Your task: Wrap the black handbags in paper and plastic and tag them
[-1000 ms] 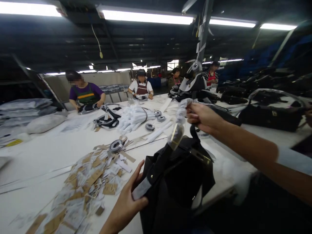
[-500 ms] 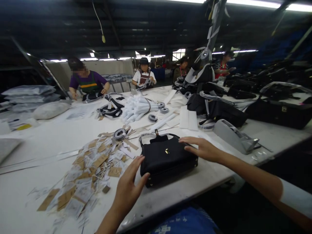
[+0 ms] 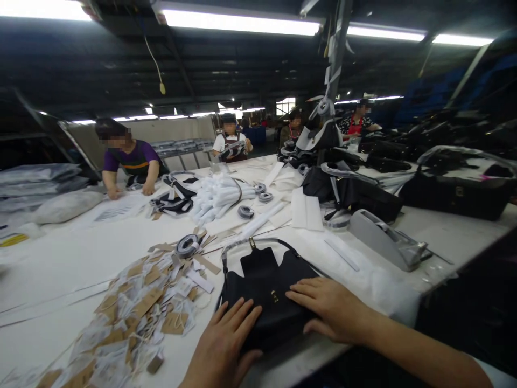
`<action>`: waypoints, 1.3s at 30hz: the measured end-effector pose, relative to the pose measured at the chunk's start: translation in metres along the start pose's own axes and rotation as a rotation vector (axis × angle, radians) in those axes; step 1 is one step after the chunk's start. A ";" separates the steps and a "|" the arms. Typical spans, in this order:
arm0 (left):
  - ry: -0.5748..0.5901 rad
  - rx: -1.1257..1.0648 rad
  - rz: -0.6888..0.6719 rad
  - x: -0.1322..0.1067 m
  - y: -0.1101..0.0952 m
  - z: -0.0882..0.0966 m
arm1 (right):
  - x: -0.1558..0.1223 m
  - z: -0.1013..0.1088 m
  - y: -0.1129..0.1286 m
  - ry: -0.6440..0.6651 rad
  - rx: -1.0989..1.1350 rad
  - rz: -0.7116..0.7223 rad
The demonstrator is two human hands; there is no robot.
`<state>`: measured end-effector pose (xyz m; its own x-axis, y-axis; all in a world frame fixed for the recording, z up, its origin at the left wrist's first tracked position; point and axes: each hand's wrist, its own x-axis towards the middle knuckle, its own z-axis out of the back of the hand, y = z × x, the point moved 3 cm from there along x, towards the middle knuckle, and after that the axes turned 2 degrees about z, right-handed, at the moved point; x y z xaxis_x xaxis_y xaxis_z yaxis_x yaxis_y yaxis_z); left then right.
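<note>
A small black handbag [image 3: 264, 277] with a gold clasp lies flat on the white table [image 3: 72, 253] right in front of me, its handle pointing away. My left hand [image 3: 228, 347] rests palm down on the bag's near left corner, fingers stretched out. My right hand [image 3: 325, 310] lies flat on the bag's right side, fingers spread toward the clasp. Neither hand grips anything.
A heap of brown and white paper tags [image 3: 133, 312] lies left of the bag, with a tape roll [image 3: 186, 245] behind it. A grey tape dispenser [image 3: 383, 240] stands at right. White wrapped bundles [image 3: 220, 196], black bags [image 3: 355, 191] and several seated workers fill the far side.
The bag has gone from upright to lying flat, closer to me. Both hands moved from hovering beside it to pressing flat on top of it.
</note>
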<state>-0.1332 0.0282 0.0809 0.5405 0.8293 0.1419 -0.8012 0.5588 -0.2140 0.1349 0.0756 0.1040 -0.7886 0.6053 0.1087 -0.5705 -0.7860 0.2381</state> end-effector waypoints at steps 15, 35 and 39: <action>-0.191 0.342 -0.309 0.012 0.011 -0.064 | 0.002 -0.072 -0.033 -0.044 -0.048 0.159; 0.025 0.140 -0.023 0.010 -0.019 -0.063 | 0.026 -0.041 -0.025 -0.044 0.332 0.001; 0.012 0.136 -0.028 0.010 -0.018 -0.064 | 0.057 -0.039 -0.022 -0.109 0.339 0.026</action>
<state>-0.0971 0.0260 0.0242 0.5660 0.8135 0.1339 -0.8125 0.5779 -0.0766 0.0938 0.1225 0.0674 -0.7623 0.6100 0.2164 -0.4279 -0.7258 0.5385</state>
